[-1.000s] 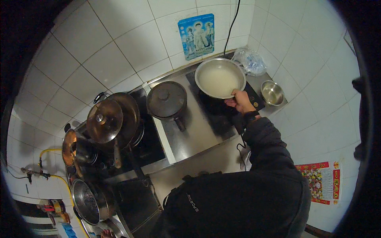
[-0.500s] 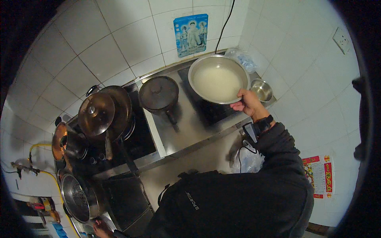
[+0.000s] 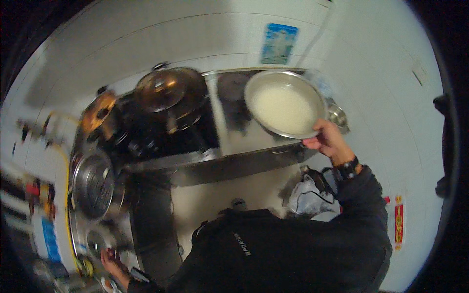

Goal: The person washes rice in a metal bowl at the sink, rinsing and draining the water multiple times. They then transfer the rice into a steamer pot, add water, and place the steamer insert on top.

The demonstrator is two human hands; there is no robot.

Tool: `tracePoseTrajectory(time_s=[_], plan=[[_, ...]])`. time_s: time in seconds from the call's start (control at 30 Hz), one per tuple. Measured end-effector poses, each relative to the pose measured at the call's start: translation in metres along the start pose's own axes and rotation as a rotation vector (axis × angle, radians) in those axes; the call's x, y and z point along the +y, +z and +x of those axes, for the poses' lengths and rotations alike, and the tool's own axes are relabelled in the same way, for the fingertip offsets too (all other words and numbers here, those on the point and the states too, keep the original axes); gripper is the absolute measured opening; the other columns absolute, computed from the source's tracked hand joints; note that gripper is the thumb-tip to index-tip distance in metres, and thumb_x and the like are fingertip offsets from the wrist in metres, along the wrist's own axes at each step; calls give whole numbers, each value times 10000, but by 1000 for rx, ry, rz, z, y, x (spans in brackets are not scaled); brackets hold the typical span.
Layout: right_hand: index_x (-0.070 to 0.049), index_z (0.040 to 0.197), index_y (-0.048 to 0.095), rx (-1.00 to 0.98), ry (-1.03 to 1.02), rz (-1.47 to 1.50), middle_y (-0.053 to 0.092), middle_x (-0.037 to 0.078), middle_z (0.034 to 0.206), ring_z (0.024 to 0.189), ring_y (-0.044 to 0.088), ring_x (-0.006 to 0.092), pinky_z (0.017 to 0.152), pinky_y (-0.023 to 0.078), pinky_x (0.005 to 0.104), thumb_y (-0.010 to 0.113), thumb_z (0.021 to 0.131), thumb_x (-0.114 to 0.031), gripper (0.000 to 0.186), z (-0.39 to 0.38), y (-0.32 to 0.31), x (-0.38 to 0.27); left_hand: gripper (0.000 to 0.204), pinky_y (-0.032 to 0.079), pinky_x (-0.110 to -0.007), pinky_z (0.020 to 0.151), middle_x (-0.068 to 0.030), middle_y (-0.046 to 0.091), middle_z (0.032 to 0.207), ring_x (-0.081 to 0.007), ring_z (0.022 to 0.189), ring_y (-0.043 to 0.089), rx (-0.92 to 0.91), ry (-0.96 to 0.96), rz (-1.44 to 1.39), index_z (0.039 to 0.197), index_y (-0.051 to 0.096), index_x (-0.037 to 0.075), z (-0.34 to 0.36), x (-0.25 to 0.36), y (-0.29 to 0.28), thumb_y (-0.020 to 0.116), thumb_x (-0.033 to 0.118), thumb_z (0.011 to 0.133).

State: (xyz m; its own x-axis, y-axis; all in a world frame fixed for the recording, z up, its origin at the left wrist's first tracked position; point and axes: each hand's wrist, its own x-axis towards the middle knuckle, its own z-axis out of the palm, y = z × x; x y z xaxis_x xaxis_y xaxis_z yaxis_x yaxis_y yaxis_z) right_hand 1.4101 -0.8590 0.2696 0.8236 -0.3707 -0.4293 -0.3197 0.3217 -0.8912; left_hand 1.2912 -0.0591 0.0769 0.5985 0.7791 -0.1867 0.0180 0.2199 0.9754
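My right hand [image 3: 328, 140] is closed on the near right rim of a wide steel bowl [image 3: 289, 134]. The bowl is full of white rice [image 3: 283, 105] and tilts slightly. It hangs over the right part of the steel counter and partly covers a dark lidded pan [image 3: 233, 89]. At the lower left, my left hand [image 3: 113, 263] reaches beside a round, shiny pot or lid [image 3: 100, 238]. Motion smears its fingers, so whether it grips anything is unclear. Just beyond stands a large steel pot [image 3: 94, 184] with a perforated or wet-looking inside.
On the black gas stove [image 3: 161, 139] sit a wok with a domed lid [image 3: 161, 92] and a copper-coloured pan [image 3: 100, 113]. A small steel bowl [image 3: 337, 116] stands right of the rice bowl. A yellow hose [image 3: 67, 195] runs along the left wall. Plastic bags [image 3: 310, 198] lie on the floor.
The view has swung left and blurred. My right hand has lifted the rice bowl leftward across the counter, over the lidded pan. My left hand has come further into view at the lower left.
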Motion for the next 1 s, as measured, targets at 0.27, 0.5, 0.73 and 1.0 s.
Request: tracePoseTrajectory(time_s=[0.27, 0.5, 0.73, 1.0], plan=[[54, 1046, 569, -187, 85, -77, 660, 158, 786, 572, 656, 246, 446, 566, 305, 563, 763, -217, 391, -76, 132, 25, 397, 473, -327, 780, -72, 652, 1015, -218, 926, 635, 88, 79, -110, 1220, 526, 48, -18, 36, -90, 662, 168, 866], [65, 1088, 558, -402, 137, -167, 666, 194, 829, 601, 677, 279, 496, 608, 334, 537, 773, -164, 390, -100, 258, 48, 376, 479, -296, 779, -42, 662, 1002, -169, 882, 643, 192, 99, -81, 1183, 559, 32, -42, 66, -133, 678, 192, 864], [132, 1085, 565, -739, 134, -159, 677, 245, 868, 664, 699, 315, 540, 622, 359, 547, 799, -156, 407, -78, 403, 86, 393, 509, -311, 823, -95, 661, 1038, -201, 940, 638, 10, 132, 19, 1225, 531, -11, -32, 76, -77, 639, 189, 904], [115, 1086, 584, -939, 175, -259, 668, 229, 941, 717, 684, 337, 575, 581, 408, 541, 810, -143, 381, -58, 530, 113, 484, 471, -325, 916, -125, 640, 1135, -207, 1031, 615, -271, 225, 68, 1328, 469, -12, 11, 124, 37, 634, 145, 901]])
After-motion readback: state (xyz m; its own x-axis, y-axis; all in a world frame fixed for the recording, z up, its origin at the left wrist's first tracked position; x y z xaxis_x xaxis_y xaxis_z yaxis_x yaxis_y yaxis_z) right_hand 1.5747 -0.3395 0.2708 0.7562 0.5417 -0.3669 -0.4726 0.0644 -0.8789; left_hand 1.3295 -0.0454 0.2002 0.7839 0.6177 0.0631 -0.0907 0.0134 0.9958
